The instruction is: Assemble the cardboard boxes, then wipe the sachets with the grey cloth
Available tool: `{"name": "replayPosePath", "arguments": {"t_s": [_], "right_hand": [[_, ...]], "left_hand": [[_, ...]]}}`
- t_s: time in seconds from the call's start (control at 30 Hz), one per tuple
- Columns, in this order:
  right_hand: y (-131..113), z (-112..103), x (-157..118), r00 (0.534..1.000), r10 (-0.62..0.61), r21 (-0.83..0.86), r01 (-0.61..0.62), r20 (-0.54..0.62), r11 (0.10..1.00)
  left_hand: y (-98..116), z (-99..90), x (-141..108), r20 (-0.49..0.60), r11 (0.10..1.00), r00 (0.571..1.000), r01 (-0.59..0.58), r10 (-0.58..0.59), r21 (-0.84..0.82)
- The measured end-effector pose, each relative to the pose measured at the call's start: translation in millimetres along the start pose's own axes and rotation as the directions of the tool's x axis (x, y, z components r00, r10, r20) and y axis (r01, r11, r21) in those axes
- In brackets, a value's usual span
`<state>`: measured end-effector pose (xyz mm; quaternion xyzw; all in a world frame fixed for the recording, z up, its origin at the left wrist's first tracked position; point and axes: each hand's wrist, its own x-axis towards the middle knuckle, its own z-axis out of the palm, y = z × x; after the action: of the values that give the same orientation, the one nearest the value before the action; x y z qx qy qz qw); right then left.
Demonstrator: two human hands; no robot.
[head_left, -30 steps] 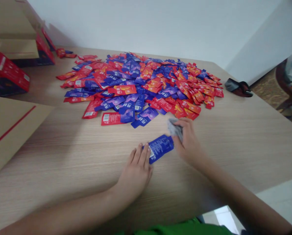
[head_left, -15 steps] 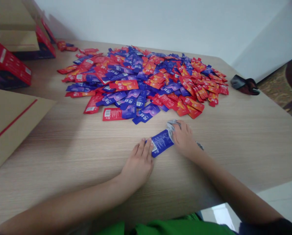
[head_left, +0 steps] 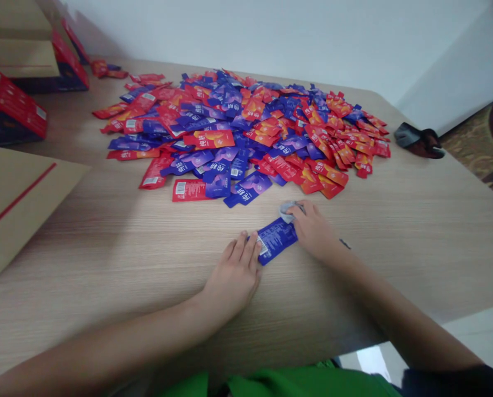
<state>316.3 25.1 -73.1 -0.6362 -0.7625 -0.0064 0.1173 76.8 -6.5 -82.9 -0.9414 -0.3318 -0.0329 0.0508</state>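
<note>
A blue sachet (head_left: 278, 240), back side up with white print and a code label, lies flat on the table in front of me. My left hand (head_left: 235, 270) rests on its left end, fingers stretched out and lying flat. At the sachet's upper right end, my right hand (head_left: 312, 230) has its fingers closed on a crumpled grey cloth (head_left: 290, 209). The cloth touches the sachet's far corner; part of it is hidden under the hand. Past both hands spreads a large pile of red and blue sachets (head_left: 230, 129).
Red and dark blue boxes (head_left: 12, 110) with open cardboard flaps stand at the left. One big cardboard flap (head_left: 27, 193) reaches over the table (head_left: 126, 264). A dark, shiny object (head_left: 419, 140) lies near the right edge. A white wall (head_left: 250, 33) closes off the back.
My right hand and the cloth have shifted slightly up the sachet, and the cloth looks more bunched. My left hand stays on the sachet. The whole view has moved a little.
</note>
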Motion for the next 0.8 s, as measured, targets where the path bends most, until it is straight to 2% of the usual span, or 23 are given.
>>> {"name": "replayPosePath", "arguments": {"t_s": [0.07, 0.13, 0.17, 0.23, 0.3, 0.37, 0.47, 0.53, 0.6, 0.7, 0.8], "right_hand": [[4, -13, 4, 0.998, 0.028, 0.069, -0.024, -0.058, 0.997], [-11, -22, 4, 0.989, 0.015, 0.139, 0.005, -0.144, 0.99], [-23, -24, 3, 0.986, -0.032, 0.152, 0.057, -0.163, 0.987], [-48, -19, -3, 0.972, -0.196, 0.132, 0.212, -0.126, 0.968], [-64, -8, -9, 0.95, -0.31, 0.086, 0.312, -0.032, 0.946], [-61, 4, -13, 0.959, -0.282, 0.034, 0.281, 0.029, 0.959], [-26, 14, -12, 0.996, -0.087, -0.041, 0.088, 0.029, 0.995], [1, 12, -8, 0.999, 0.032, -0.07, -0.031, 0.012, 0.997], [16, 4, -4, 0.996, 0.093, -0.054, -0.093, -0.01, 0.994], [2, -8, -3, 0.991, 0.067, 0.043, -0.062, -0.114, 0.997], [-36, -9, -13, 0.985, -0.136, 0.076, 0.145, -0.11, 0.987]], "left_hand": [[-1, 0.8, 0, -0.018, 1.0, 1.0, -0.002, 0.002, -0.007], [-1, 1.6, 0, -0.034, 1.0, 0.999, -0.004, 0.004, -0.014], [-1, 2.0, 0, -0.038, 1.0, 0.999, -0.004, 0.003, -0.018], [-1, 2.3, 0, -0.035, 1.0, 0.999, -0.002, 0.001, -0.026], [-1, 2.3, 0, -0.03, 0.999, 1.0, 0.004, -0.005, -0.032], [-1, 2.3, 0, -0.036, 1.0, 0.999, -0.001, 0.0, -0.022], [-1, 2.7, 0, -0.049, 1.0, 0.999, -0.011, 0.012, 0.015], [0, 3.2, 0, -0.049, 0.999, 0.999, -0.013, 0.014, 0.032], [0, 3.4, 0, -0.048, 0.999, 0.999, -0.014, 0.016, 0.041], [1, 3.0, 1, -0.054, 0.999, 0.998, -0.013, 0.016, 0.048], [1, 1.8, 1, -0.054, 0.999, 0.998, -0.013, 0.015, 0.051]]}}
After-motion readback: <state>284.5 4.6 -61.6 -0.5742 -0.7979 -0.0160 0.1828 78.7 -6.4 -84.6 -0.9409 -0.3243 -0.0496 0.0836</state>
